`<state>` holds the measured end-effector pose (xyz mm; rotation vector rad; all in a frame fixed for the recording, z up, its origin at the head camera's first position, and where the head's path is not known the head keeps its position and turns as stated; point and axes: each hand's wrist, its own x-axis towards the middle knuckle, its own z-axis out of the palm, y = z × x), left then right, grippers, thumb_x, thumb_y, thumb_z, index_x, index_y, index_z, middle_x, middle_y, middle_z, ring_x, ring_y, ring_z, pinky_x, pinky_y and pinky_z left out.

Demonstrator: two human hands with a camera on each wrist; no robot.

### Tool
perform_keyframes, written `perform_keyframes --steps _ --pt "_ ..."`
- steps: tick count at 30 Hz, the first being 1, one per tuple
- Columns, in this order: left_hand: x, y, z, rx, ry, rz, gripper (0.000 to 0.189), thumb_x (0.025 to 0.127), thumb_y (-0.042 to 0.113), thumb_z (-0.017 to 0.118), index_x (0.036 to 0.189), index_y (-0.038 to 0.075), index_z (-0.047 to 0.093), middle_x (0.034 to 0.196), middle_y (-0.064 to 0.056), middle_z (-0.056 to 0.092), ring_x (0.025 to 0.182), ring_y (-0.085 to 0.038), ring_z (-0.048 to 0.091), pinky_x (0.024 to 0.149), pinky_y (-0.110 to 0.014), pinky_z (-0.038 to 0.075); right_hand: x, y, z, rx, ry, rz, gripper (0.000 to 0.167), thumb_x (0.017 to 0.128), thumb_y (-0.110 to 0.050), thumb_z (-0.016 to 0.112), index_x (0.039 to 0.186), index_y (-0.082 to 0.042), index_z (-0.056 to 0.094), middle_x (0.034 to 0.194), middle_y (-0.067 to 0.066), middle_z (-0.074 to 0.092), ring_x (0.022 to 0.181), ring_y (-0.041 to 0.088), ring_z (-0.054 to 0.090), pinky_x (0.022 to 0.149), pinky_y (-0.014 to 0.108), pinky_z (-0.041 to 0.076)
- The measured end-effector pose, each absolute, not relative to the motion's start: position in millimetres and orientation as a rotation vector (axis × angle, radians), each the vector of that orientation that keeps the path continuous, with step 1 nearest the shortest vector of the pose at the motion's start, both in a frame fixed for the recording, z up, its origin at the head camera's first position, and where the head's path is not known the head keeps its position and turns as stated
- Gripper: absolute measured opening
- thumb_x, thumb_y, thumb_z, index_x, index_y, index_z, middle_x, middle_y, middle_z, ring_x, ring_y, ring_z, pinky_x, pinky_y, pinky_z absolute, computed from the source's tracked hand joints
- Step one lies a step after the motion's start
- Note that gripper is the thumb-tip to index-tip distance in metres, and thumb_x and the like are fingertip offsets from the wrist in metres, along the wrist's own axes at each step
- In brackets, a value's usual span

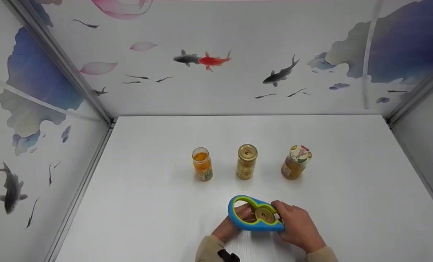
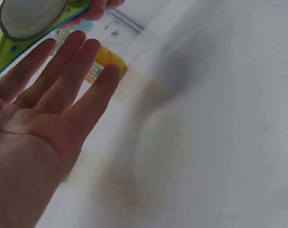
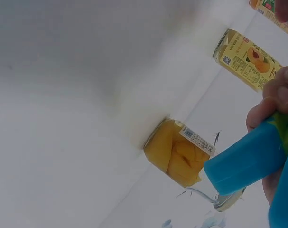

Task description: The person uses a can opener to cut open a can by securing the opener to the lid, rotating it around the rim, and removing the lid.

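My right hand [image 1: 299, 226] grips the handle end of a blue and green jar opener [image 1: 262, 227]. A gold jar lid [image 1: 265, 215] sits in its smaller opening; the pale underside of the lid [image 2: 31, 18] faces down in the left wrist view. Beneath the opener is my left hand [image 1: 226, 227], palm up, its fingers [image 2: 70, 71] spread and nearly straight. Some of those fingers show through the larger opening in the head view. In the right wrist view, the blue handle ends [image 3: 248, 159] stand a little apart.
Three glass jars stand in a row beyond the hands: a lidless jar with orange contents [image 1: 203, 165], a gold-lidded jar [image 1: 246, 163] in the middle, and a jar with a patterned lid [image 1: 294, 165] at right. Printed wall panels [image 1: 238, 98] border the white table [image 1: 147, 211].
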<state>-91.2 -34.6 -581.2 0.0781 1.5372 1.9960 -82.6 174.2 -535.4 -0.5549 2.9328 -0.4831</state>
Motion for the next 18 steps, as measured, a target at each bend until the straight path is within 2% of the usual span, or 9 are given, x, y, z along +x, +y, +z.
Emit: perform_keyframes --steps 5,10,18 --pt "-88 -30 -572 0.006 1.448 2.036 0.054 0.099 0.041 0.041 0.13 0.0 0.057 0.116 -0.009 0.066 0.102 -0.015 0.059 0.098 -0.033 0.04 -84 170 -539 -0.607 2.944 -0.498 0.065 0.056 -0.003 0.088 0.112 -0.013 0.056 0.095 -0.002 0.066 0.074 0.013 0.059 0.077 0.041 0.054" --pt "-84 -26 -571 -0.069 1.41 2.065 0.051 0.101 0.039 0.038 0.127 0.0 0.058 0.11 -0.003 0.065 0.095 -0.013 0.054 0.091 -0.028 0.04 -84 167 -542 -0.635 2.97 -0.502 0.062 0.057 -0.003 0.087 0.111 -0.012 0.057 0.1 0.002 0.068 0.081 0.017 0.063 0.077 0.043 0.054" --pt "-82 -18 -585 -0.113 1.102 2.254 0.047 0.097 0.038 0.045 0.128 0.004 0.055 0.116 -0.003 0.063 0.103 -0.014 0.055 0.092 -0.028 0.043 -83 167 -544 -0.606 2.983 -0.485 0.064 0.058 -0.002 0.088 0.114 -0.011 0.058 0.108 0.003 0.066 0.092 0.023 0.064 0.085 0.051 0.051"
